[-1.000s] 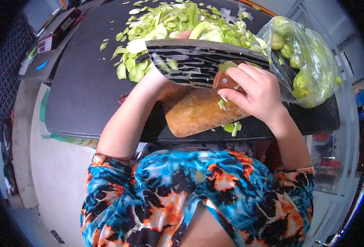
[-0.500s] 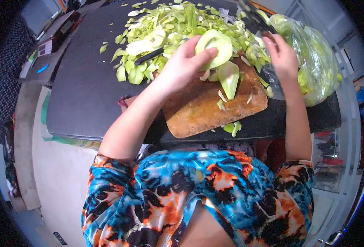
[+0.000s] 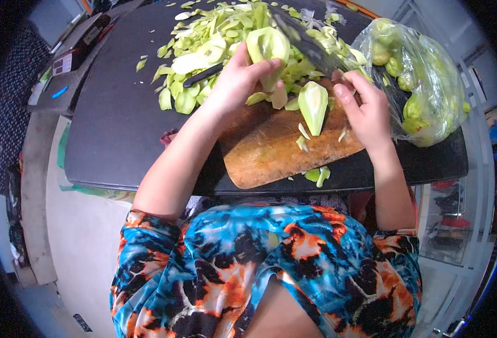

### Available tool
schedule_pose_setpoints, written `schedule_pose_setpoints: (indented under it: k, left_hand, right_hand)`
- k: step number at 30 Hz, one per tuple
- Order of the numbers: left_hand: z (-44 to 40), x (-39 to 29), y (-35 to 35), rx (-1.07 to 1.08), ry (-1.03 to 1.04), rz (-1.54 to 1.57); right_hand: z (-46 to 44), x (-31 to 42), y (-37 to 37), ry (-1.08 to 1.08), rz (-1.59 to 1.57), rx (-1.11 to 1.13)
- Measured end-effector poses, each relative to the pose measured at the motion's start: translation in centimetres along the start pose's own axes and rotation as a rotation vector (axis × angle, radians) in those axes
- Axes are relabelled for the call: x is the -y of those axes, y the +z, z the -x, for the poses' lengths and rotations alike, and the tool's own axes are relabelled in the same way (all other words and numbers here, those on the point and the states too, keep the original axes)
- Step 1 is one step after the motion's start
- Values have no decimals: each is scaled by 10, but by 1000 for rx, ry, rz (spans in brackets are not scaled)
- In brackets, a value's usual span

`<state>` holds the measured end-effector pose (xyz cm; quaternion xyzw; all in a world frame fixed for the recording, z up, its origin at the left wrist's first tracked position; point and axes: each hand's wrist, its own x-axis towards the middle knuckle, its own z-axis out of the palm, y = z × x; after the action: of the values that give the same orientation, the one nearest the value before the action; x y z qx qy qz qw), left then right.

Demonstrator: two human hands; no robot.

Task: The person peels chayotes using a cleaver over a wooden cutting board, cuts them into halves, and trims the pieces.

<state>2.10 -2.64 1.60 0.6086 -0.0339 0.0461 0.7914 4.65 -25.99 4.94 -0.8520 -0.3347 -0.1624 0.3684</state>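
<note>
Above the left part of the wooden cutting board (image 3: 282,152), my left hand (image 3: 245,76) grips a pale green vegetable piece (image 3: 268,48) with a hollow in its cut face. My right hand (image 3: 364,104) is closed on the handle of a large cleaver (image 3: 305,42), whose blade, blurred by motion, slants up to the left beside that piece. A cut vegetable wedge (image 3: 314,107) lies on the board between my hands, with small slivers near it. Behind the board is a heap of green slices (image 3: 209,48).
A clear plastic bag (image 3: 442,84) of whole green vegetables sits at the right of the dark table (image 3: 108,118). One black-handled tool (image 3: 203,74) lies at the heap's left edge. Green scraps (image 3: 318,176) are at the near table edge.
The cleaver first lay level over the board, then swung up to the right, and now slants back toward the left-hand piece. My left hand has moved slightly up and left since the middle frame.
</note>
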Motion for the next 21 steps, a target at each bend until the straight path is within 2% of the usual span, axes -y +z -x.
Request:
schedule_pose_setpoints:
  k: [3, 6, 8, 10, 11, 13, 14, 15, 17, 19, 21]
  left_hand:
    - [-5, 12, -3, 7, 96, 119]
    - [-1, 16, -4, 19, 115, 82]
    - [-14, 44, -15, 21, 326, -119]
    - [-22, 54, -17, 23, 538, -324]
    - [-23, 59, -20, 41, 435, -211]
    - [1, 19, -2, 76, 225, 13]
    - [8, 7, 1, 159, 88, 67]
    - [10, 2, 4, 164, 61, 63]
    - [12, -3, 11, 179, 4, 57]
    - [15, -6, 16, 164, -36, 86]
    - [13, -5, 14, 144, -51, 75]
  right_hand:
    - [6, 5, 8, -207, 57, -15]
    - [8, 11, 13, -348, 193, 13]
    - [8, 12, 17, -432, 242, -8]
    - [9, 12, 16, -414, 251, 22]
    - [9, 12, 15, -406, 254, 37]
    - [7, 7, 15, -408, 269, 17]
    - [6, 5, 15, -407, 276, 9]
    - [3, 1, 15, -398, 343, -66]
    - [-14, -19, 14, -11, 303, -97]
    - [-29, -53, 5, 107, 420, -216]
    - [-30, -62, 1, 164, 394, -179]
